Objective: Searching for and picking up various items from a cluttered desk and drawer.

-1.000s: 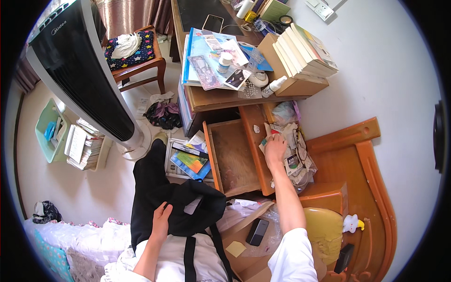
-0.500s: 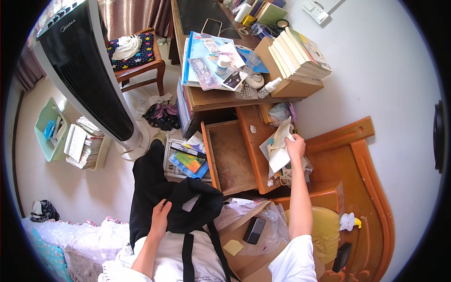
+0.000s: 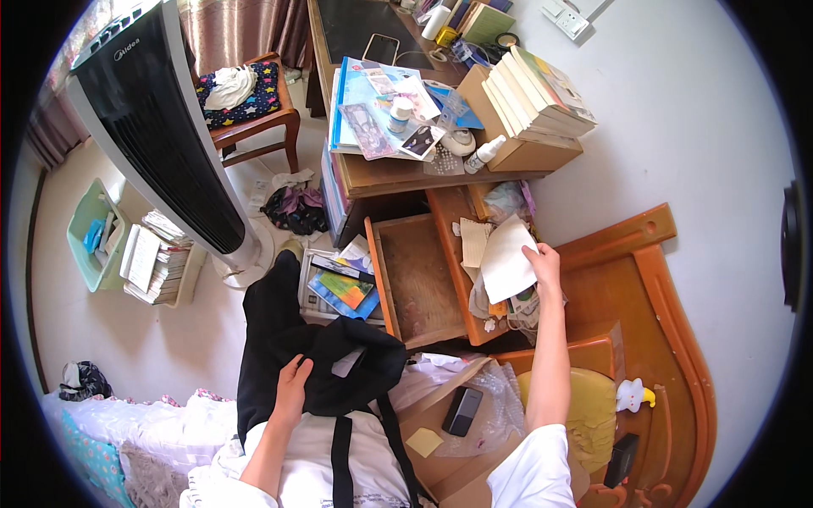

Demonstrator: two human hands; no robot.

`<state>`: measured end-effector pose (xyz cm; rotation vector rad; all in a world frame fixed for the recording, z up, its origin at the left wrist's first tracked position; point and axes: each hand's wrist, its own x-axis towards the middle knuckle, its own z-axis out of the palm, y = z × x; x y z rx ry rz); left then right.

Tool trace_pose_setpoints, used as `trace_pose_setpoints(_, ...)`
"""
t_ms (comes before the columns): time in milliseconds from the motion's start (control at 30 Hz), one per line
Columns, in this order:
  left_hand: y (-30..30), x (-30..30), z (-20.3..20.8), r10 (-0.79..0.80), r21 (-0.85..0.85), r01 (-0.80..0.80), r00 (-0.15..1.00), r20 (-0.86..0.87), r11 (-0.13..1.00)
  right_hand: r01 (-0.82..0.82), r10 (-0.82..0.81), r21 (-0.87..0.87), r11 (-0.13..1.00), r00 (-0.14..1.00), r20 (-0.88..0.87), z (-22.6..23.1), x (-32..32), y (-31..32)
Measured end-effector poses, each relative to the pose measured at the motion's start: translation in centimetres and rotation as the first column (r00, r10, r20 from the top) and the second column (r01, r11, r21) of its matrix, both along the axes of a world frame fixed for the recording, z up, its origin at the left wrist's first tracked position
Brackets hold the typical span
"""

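My right hand grips a sheet of white paper by its right edge, above the cluttered right side of the desk. Just left of that sheet lies a lined cream paper, with more papers partly covered beneath. On my lap my left hand has its fingers closed at a fold of black cloth, which shows a small pale patch. Between the hands, farther forward, a wooden drawer is pulled out, its brown bottom bare.
Beside my lap, an open cardboard box holds a dark rectangular device and bubble wrap. Books and a white bottle stand on the desk. Left are a tower fan and a paper-filled bin. A wooden headboard rises right.
My right hand has moved slightly right and turned the white paper so its broad face shows. The lined cream paper now lies apart on the left. My left hand stays on the black cloth.
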<state>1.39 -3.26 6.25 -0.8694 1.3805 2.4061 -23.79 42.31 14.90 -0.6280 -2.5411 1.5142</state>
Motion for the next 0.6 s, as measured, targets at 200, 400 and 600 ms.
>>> trace_pose_setpoints(200,0.0,0.1,0.1,0.015,-0.047,-0.013,0.999,0.05,0.999,-0.103,0.077,-0.208,0.973,0.989,-0.129,5.7,5.2,-4.1)
trace_pose_setpoints(400,-0.4,0.5,-1.0,-0.044,-0.005,0.044,0.999,0.005,0.999,-0.068,0.564,0.867,0.493,0.784,-0.259,8.0,15.3,-10.9)
trace_pose_setpoints(600,-0.4,1.0,-1.7,-0.043,-0.012,0.042,0.998,-0.036,0.999,0.054,0.575,0.824,0.564,0.691,-0.439,7.1,20.5,-13.1)
